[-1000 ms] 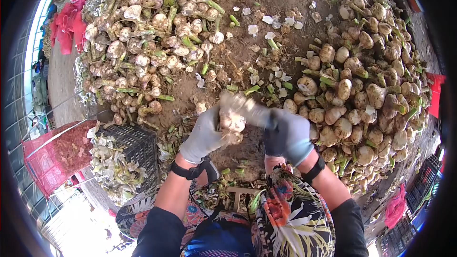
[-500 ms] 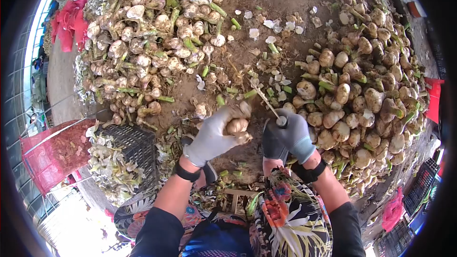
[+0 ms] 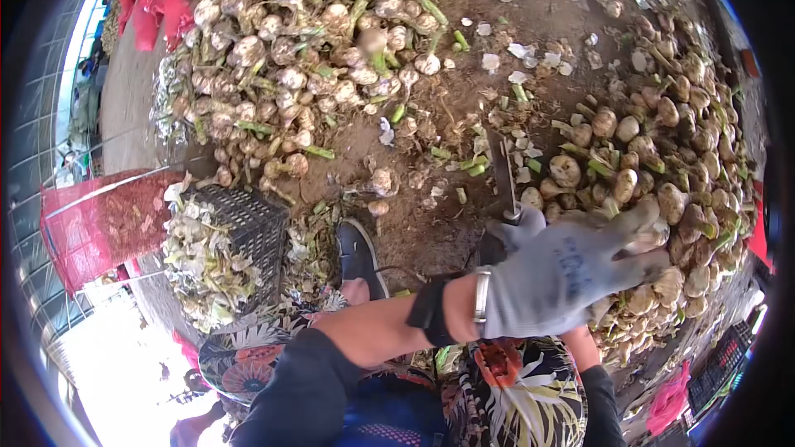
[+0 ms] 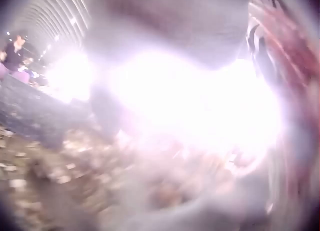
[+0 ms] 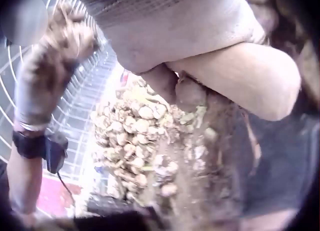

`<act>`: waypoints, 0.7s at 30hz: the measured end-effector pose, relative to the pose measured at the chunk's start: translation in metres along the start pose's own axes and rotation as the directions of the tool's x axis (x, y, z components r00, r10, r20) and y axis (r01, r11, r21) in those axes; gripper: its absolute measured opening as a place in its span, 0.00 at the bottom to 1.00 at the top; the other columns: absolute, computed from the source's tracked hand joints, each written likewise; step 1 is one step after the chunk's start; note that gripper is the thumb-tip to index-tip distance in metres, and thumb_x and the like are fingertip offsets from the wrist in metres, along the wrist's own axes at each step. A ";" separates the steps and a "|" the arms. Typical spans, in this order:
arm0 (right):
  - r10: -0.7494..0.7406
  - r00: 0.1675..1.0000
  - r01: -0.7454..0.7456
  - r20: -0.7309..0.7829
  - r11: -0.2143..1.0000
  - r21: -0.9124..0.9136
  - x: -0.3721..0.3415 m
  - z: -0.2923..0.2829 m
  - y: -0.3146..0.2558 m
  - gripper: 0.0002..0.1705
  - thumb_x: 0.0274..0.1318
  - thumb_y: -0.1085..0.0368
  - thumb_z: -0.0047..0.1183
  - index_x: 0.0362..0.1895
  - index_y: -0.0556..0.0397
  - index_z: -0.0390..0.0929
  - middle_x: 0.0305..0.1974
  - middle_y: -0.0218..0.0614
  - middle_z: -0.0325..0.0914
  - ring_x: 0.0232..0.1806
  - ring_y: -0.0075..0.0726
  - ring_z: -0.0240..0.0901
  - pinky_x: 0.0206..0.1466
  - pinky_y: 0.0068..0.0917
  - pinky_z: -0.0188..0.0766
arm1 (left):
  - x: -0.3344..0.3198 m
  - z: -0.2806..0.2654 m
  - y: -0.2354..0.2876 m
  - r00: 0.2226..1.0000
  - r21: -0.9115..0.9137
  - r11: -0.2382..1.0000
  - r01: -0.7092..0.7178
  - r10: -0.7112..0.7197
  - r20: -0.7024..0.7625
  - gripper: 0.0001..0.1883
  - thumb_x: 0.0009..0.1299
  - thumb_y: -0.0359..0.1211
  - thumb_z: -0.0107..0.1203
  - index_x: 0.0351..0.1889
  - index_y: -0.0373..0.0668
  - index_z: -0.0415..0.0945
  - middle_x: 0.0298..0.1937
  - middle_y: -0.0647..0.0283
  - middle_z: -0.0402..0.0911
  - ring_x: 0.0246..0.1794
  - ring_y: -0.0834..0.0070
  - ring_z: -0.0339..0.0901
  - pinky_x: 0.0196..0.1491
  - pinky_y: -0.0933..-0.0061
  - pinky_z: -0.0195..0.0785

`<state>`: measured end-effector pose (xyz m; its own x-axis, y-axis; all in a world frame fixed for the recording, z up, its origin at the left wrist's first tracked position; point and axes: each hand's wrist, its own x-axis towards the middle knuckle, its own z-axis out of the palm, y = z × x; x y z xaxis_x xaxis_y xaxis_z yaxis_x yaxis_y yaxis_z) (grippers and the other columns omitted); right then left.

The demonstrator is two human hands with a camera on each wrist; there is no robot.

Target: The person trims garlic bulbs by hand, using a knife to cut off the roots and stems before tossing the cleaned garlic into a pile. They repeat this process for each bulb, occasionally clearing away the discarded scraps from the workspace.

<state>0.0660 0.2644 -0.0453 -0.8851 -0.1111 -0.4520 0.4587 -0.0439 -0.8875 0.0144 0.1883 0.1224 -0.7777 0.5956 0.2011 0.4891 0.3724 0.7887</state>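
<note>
My left hand (image 3: 563, 277), in a grey glove, reaches across to the right with its fingers spread. A garlic bulb (image 3: 652, 237) shows between the blurred fingertips, at the edge of the right-hand garlic pile (image 3: 696, 157). Beneath that arm, my right hand (image 3: 523, 229) grips a knife, its narrow blade (image 3: 502, 170) pointing away from me; the left hand hides much of the right. In the right wrist view the gloved right hand (image 5: 200, 33) fills the top, with the left hand (image 5: 50, 71) raised at the left. Glare and blur swamp the left wrist view.
Another garlic pile (image 3: 273, 66) lies at the left, with a blurred round thing (image 3: 373, 41) over it. A black crate (image 3: 252, 228) with dry skins stands near my leg. Skins and stem pieces litter the ground. Another person (image 4: 15, 53) sits farther off.
My left hand, which held a garlic bulb in front of me, has swung right over the right-hand pile, without that bulb. The right hand keeps the knife. The head view has shifted.
</note>
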 end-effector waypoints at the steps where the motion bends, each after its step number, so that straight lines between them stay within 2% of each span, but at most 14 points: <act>1: 0.057 0.997 -0.046 -0.044 0.976 0.212 -0.002 -0.002 -0.009 0.07 0.57 0.66 0.60 0.37 0.55 0.82 0.31 0.31 0.83 0.30 0.35 0.79 0.36 0.32 0.76 | 0.000 -0.006 -0.007 1.000 -0.001 1.000 0.004 -0.004 -0.002 0.33 0.55 0.28 0.64 0.62 0.59 0.74 0.59 0.57 0.78 0.55 0.55 0.77 0.58 0.60 0.73; 3: 0.184 0.976 -0.081 -0.112 0.795 0.602 -0.004 -0.012 -0.027 0.07 0.56 0.67 0.61 0.38 0.56 0.83 0.32 0.26 0.82 0.30 0.29 0.78 0.36 0.29 0.76 | -0.001 -0.032 -0.043 0.981 -0.189 0.966 0.175 -0.188 -0.052 0.33 0.56 0.30 0.66 0.62 0.55 0.73 0.58 0.56 0.78 0.54 0.55 0.77 0.58 0.61 0.73; 4: 0.220 0.974 -0.217 -0.054 0.975 0.052 0.010 -0.027 -0.034 0.10 0.55 0.70 0.62 0.42 0.58 0.83 0.31 0.23 0.80 0.31 0.23 0.75 0.36 0.24 0.74 | -0.016 -0.047 -0.072 0.969 -0.038 0.975 0.218 -0.221 -0.113 0.31 0.56 0.32 0.68 0.61 0.49 0.73 0.55 0.56 0.79 0.51 0.55 0.78 0.54 0.60 0.75; 5: 0.210 0.968 -0.219 -0.138 0.974 -0.051 0.013 -0.031 -0.039 0.06 0.54 0.73 0.60 0.37 0.58 0.83 0.30 0.24 0.80 0.31 0.14 0.71 0.36 0.18 0.70 | -0.051 -0.051 -0.108 0.915 0.190 0.901 0.391 -0.357 -0.187 0.28 0.57 0.33 0.68 0.58 0.45 0.74 0.48 0.54 0.80 0.49 0.56 0.79 0.51 0.59 0.77; 7: 0.246 0.957 -0.240 -0.152 0.969 0.056 0.015 -0.029 -0.031 0.07 0.53 0.74 0.60 0.38 0.59 0.84 0.30 0.23 0.80 0.31 0.14 0.71 0.36 0.16 0.69 | -0.119 -0.067 -0.163 0.627 0.335 0.541 0.771 -0.737 -0.252 0.29 0.55 0.30 0.66 0.57 0.44 0.72 0.47 0.49 0.79 0.44 0.55 0.81 0.47 0.59 0.77; 9: 0.254 0.959 -0.246 -0.122 0.966 0.078 0.017 -0.018 -0.021 0.07 0.53 0.74 0.61 0.39 0.59 0.84 0.31 0.24 0.80 0.31 0.14 0.71 0.36 0.17 0.69 | -0.198 -0.062 -0.229 0.459 0.319 0.383 0.867 -0.863 -0.212 0.28 0.55 0.28 0.64 0.56 0.42 0.71 0.49 0.49 0.81 0.45 0.56 0.82 0.45 0.59 0.77; 13: 0.253 0.967 -0.251 -0.012 0.964 0.087 0.025 0.005 -0.025 0.10 0.54 0.74 0.61 0.42 0.59 0.84 0.34 0.25 0.82 0.33 0.15 0.72 0.39 0.17 0.70 | -0.203 -0.054 -0.237 0.483 0.323 0.421 0.848 -0.865 -0.138 0.28 0.55 0.26 0.63 0.57 0.41 0.70 0.50 0.52 0.82 0.46 0.62 0.82 0.47 0.60 0.75; 14: 0.312 0.949 -0.314 0.044 0.928 0.201 0.028 0.008 -0.019 0.11 0.58 0.72 0.61 0.45 0.59 0.83 0.36 0.26 0.83 0.35 0.17 0.74 0.41 0.19 0.72 | -0.187 -0.057 -0.220 0.379 -0.030 0.379 0.925 -0.925 -0.024 0.28 0.58 0.24 0.61 0.59 0.37 0.70 0.51 0.56 0.82 0.48 0.67 0.81 0.51 0.64 0.75; 15: 0.309 0.950 -0.310 0.039 0.930 0.198 0.031 0.011 -0.023 0.11 0.58 0.72 0.61 0.45 0.59 0.83 0.36 0.26 0.83 0.35 0.17 0.74 0.41 0.19 0.72 | -0.173 -0.060 -0.210 0.312 -0.366 0.249 0.897 -0.942 0.124 0.28 0.60 0.21 0.60 0.61 0.34 0.69 0.52 0.59 0.82 0.50 0.71 0.80 0.54 0.68 0.74; 16: 0.263 0.963 -0.269 0.057 0.941 0.204 0.033 0.017 -0.027 0.12 0.59 0.70 0.62 0.48 0.59 0.83 0.37 0.26 0.83 0.36 0.17 0.74 0.42 0.19 0.73 | -0.177 -0.053 -0.210 0.520 -0.331 0.468 0.819 -0.850 0.085 0.28 0.63 0.20 0.61 0.63 0.34 0.68 0.52 0.65 0.80 0.51 0.75 0.77 0.57 0.71 0.73; 17: 0.218 0.973 -0.229 0.075 0.950 0.211 0.034 0.021 -0.031 0.14 0.61 0.69 0.62 0.50 0.59 0.82 0.39 0.26 0.83 0.37 0.18 0.75 0.44 0.20 0.74 | -0.173 -0.050 -0.204 0.525 -0.333 0.471 0.817 -0.847 0.088 0.28 0.63 0.20 0.61 0.63 0.34 0.68 0.52 0.65 0.80 0.51 0.75 0.77 0.57 0.71 0.73; 19: 0.190 0.976 -0.210 0.106 0.949 0.235 0.037 0.026 -0.032 0.17 0.62 0.67 0.62 0.53 0.59 0.80 0.42 0.28 0.83 0.40 0.19 0.76 0.46 0.21 0.75 | -0.152 -0.041 -0.180 0.709 -0.460 0.580 0.672 -0.684 0.172 0.31 0.63 0.25 0.66 0.65 0.35 0.66 0.54 0.65 0.78 0.54 0.75 0.75 0.59 0.72 0.71; 20: 0.216 0.967 -0.250 0.138 0.914 0.319 0.036 0.030 -0.038 0.18 0.62 0.67 0.62 0.54 0.60 0.80 0.43 0.28 0.83 0.40 0.19 0.76 0.47 0.21 0.75 | -0.137 -0.037 -0.163 0.713 -0.462 0.583 0.668 -0.679 0.175 0.31 0.63 0.25 0.66 0.65 0.35 0.66 0.54 0.65 0.78 0.54 0.75 0.75 0.59 0.72 0.71; 21: 0.238 0.956 -0.289 0.174 0.870 0.399 0.034 0.034 -0.042 0.18 0.62 0.68 0.62 0.55 0.60 0.79 0.43 0.28 0.83 0.40 0.20 0.76 0.47 0.21 0.75 | -0.121 -0.034 -0.141 0.709 -0.582 0.523 0.622 -0.692 0.136 0.33 0.63 0.27 0.68 0.66 0.36 0.65 0.55 0.65 0.77 0.56 0.76 0.74 0.60 0.72 0.70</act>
<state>0.0193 0.2288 -0.0206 -0.7229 -0.2894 -0.6274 0.6866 -0.4024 -0.6055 0.0253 0.0393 0.0066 -0.8364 0.2610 -0.4821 -0.4579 0.1509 0.8761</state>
